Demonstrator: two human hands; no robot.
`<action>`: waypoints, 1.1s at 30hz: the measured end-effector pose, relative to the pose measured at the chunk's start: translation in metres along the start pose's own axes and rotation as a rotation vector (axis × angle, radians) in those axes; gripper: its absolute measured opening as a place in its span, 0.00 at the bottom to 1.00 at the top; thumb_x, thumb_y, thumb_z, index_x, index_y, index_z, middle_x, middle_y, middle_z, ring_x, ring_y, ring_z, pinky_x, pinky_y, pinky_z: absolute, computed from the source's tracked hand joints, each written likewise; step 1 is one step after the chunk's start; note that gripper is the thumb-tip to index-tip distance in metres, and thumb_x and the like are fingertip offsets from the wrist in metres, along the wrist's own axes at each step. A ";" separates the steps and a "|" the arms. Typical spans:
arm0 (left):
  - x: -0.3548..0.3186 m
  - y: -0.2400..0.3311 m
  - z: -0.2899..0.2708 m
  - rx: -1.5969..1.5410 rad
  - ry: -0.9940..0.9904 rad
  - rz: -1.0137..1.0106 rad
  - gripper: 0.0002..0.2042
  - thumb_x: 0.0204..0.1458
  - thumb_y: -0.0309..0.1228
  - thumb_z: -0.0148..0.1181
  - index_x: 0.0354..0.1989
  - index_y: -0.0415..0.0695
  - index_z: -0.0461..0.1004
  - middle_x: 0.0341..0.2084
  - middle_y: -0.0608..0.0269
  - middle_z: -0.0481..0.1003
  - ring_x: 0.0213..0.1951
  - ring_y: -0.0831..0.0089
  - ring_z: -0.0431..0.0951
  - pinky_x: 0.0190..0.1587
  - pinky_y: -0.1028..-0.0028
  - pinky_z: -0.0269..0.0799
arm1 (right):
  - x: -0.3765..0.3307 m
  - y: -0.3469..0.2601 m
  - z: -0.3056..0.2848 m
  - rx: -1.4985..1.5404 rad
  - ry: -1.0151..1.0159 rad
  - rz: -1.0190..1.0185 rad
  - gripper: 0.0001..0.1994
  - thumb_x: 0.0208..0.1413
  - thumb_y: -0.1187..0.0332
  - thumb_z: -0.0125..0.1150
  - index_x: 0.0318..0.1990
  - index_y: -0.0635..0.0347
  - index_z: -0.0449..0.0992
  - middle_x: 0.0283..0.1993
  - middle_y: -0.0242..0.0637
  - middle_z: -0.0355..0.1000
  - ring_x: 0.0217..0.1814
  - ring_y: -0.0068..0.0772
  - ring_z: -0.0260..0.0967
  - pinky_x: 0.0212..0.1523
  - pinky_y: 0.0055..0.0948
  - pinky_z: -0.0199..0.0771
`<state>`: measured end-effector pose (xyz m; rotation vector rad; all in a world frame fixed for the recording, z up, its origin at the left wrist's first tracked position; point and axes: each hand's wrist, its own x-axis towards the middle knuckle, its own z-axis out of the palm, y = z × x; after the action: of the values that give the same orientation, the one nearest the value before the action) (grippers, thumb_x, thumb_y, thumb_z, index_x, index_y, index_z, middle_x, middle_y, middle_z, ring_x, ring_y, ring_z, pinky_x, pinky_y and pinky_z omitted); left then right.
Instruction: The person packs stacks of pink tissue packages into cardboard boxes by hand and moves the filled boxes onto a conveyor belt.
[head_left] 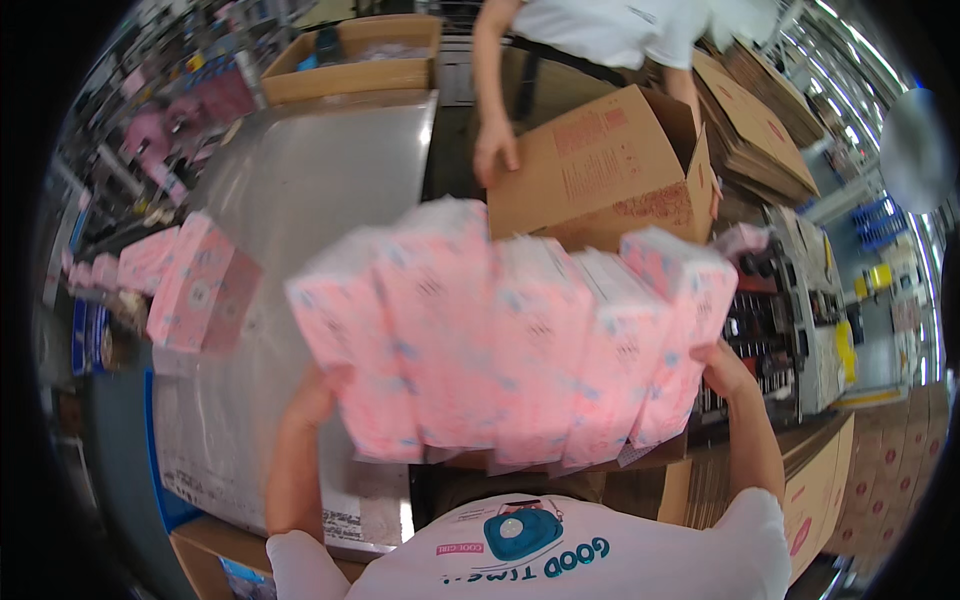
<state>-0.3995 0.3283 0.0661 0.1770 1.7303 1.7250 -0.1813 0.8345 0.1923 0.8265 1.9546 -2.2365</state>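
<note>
Between my two hands I hold a row of several pink plastic-wrapped packs [540, 350] with pale blue marks and whitish tops. The packs are squeezed side by side in front of my body, slightly blurred. My left hand [320, 392] presses the row's left end, its fingertips partly hidden behind the pack. On the other end, my right hand [726, 368] grips the outermost pack. Just beyond the packs, a brown cardboard carton [585, 150] lies tilted with flaps open to the right. A co-worker's hand [496, 148] touches its left side.
A metal table [310, 160] runs along the left, with more pink packs [195, 290] at its left edge. An open cardboard box [350, 85] stands at its far end. Flattened cartons [745, 130] lean at the far right; stacked cartons [890, 480] stand at the near right.
</note>
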 end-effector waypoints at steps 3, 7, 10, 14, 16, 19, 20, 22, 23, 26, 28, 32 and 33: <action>0.015 -0.042 0.114 -0.080 -0.274 -0.179 0.26 0.41 0.27 0.60 0.53 0.37 0.64 0.45 0.62 0.71 0.46 0.72 0.70 0.49 0.71 0.67 | -0.040 0.090 -0.068 0.261 0.096 0.150 0.26 0.40 0.76 0.53 0.52 0.68 0.65 0.47 0.38 0.70 0.49 0.34 0.68 0.52 0.32 0.66; 0.028 -0.149 0.178 -0.132 -0.211 -0.367 0.21 0.42 0.19 0.54 0.49 0.41 0.67 0.38 0.62 0.74 0.40 0.72 0.73 0.42 0.74 0.70 | -0.048 0.268 -0.096 -0.100 0.403 0.488 0.29 0.39 0.79 0.51 0.56 0.67 0.61 0.46 0.41 0.68 0.46 0.35 0.67 0.48 0.31 0.67; 0.031 -0.133 0.181 -0.191 -0.105 -0.384 0.23 0.42 0.18 0.52 0.52 0.39 0.64 0.42 0.58 0.72 0.44 0.67 0.73 0.44 0.75 0.69 | -0.048 0.274 -0.104 -0.047 0.453 0.421 0.30 0.41 0.78 0.50 0.58 0.67 0.58 0.49 0.46 0.67 0.49 0.40 0.68 0.50 0.30 0.66; 0.024 -0.053 0.202 0.751 0.125 0.433 0.33 0.44 0.28 0.56 0.61 0.40 0.50 0.55 0.51 0.61 0.57 0.60 0.62 0.53 0.58 0.60 | -0.050 0.136 -0.039 -0.962 0.465 -0.412 0.44 0.41 0.62 0.63 0.66 0.58 0.44 0.67 0.51 0.45 0.69 0.55 0.41 0.64 0.45 0.45; 0.034 -0.033 0.226 1.231 0.055 0.594 0.35 0.43 0.33 0.59 0.61 0.42 0.51 0.55 0.54 0.61 0.57 0.60 0.60 0.52 0.51 0.56 | -0.025 0.152 -0.032 -1.112 0.274 -0.165 0.50 0.38 0.47 0.66 0.66 0.58 0.45 0.70 0.49 0.36 0.71 0.58 0.30 0.63 0.63 0.35; 0.058 -0.069 0.235 1.531 -0.026 0.686 0.37 0.42 0.41 0.61 0.61 0.47 0.52 0.56 0.61 0.61 0.57 0.63 0.60 0.47 0.47 0.54 | 0.033 0.161 -0.014 -1.313 0.293 -0.056 0.50 0.37 0.37 0.60 0.64 0.59 0.50 0.69 0.50 0.40 0.71 0.58 0.30 0.58 0.74 0.31; 0.070 -0.070 0.238 1.520 -0.043 0.603 0.36 0.42 0.43 0.60 0.61 0.50 0.54 0.56 0.65 0.61 0.57 0.68 0.60 0.45 0.50 0.55 | 0.053 0.170 -0.023 -1.299 0.250 -0.023 0.49 0.38 0.36 0.58 0.63 0.59 0.52 0.68 0.50 0.41 0.71 0.57 0.31 0.57 0.74 0.31; 0.102 -0.058 0.241 1.515 -0.183 0.439 0.35 0.44 0.45 0.59 0.61 0.49 0.54 0.56 0.64 0.62 0.57 0.67 0.59 0.45 0.49 0.55 | 0.088 0.185 -0.038 -1.262 0.181 0.051 0.46 0.39 0.35 0.56 0.61 0.59 0.55 0.67 0.50 0.44 0.71 0.56 0.32 0.57 0.75 0.30; 0.115 -0.057 0.243 1.509 -0.257 0.355 0.34 0.45 0.46 0.58 0.61 0.49 0.54 0.56 0.64 0.62 0.58 0.66 0.59 0.45 0.48 0.55 | 0.101 0.189 -0.041 -1.269 0.171 0.150 0.46 0.40 0.35 0.55 0.61 0.59 0.56 0.67 0.50 0.45 0.71 0.55 0.33 0.56 0.76 0.30; 0.145 -0.083 0.239 1.471 -0.367 0.077 0.36 0.47 0.49 0.54 0.63 0.48 0.51 0.59 0.61 0.58 0.60 0.64 0.55 0.49 0.45 0.52 | 0.126 0.187 -0.023 -1.286 0.109 0.357 0.45 0.41 0.36 0.55 0.61 0.61 0.56 0.66 0.52 0.46 0.70 0.54 0.35 0.57 0.73 0.31; 0.157 -0.115 0.230 1.481 -0.281 0.013 0.37 0.47 0.50 0.53 0.64 0.47 0.49 0.61 0.60 0.54 0.62 0.62 0.52 0.53 0.42 0.47 | 0.122 0.167 -0.008 -1.304 0.065 0.406 0.45 0.42 0.40 0.56 0.62 0.62 0.54 0.66 0.53 0.46 0.70 0.53 0.37 0.62 0.66 0.35; 0.133 -0.115 0.235 1.431 -0.236 0.148 0.38 0.49 0.47 0.54 0.65 0.44 0.46 0.64 0.55 0.48 0.65 0.60 0.46 0.59 0.40 0.37 | 0.075 0.186 -0.068 -0.850 0.071 -0.218 0.33 0.46 0.57 0.62 0.58 0.65 0.60 0.60 0.54 0.56 0.66 0.48 0.49 0.63 0.35 0.52; 0.115 -0.116 0.229 1.413 -0.187 0.239 0.37 0.50 0.46 0.54 0.65 0.43 0.46 0.64 0.54 0.48 0.65 0.60 0.46 0.59 0.41 0.37 | 0.055 0.176 -0.080 -0.812 0.195 -0.386 0.30 0.46 0.61 0.61 0.55 0.66 0.62 0.59 0.52 0.59 0.64 0.48 0.53 0.62 0.36 0.55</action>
<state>-0.3214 0.5678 -0.0586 1.1209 2.4955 0.2759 -0.1330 0.8915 0.0057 0.5855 2.9627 -1.2497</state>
